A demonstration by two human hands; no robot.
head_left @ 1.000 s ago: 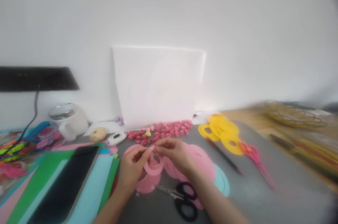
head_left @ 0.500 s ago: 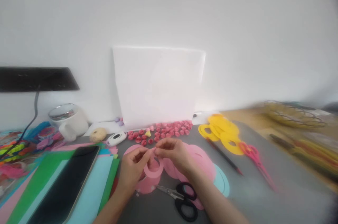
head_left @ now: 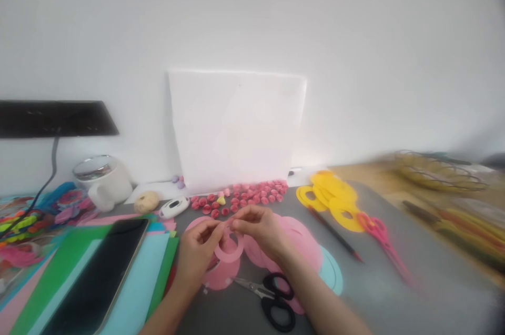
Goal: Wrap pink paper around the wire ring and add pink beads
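Both hands meet over the grey mat. A pink paper ring hangs from the fingertips. My left hand pinches its upper left edge, and my right hand pinches the top from the other side. Beneath them lies a round pink roll or dish. Beside my right forearm are pink paper discs with a light blue one partly under them. Black-handled scissors lie open between the forearms. Small rolled pink paper flowers cluster behind the hands.
A phone rests on coloured paper sheets at the left, near a white mug. Yellow paper rings, a pencil and pink scissors lie to the right. A white board leans against the wall.
The pink ring and my fingertips have shifted very slightly to the left. Both hands keep their pinch, and the things around them lie as before.
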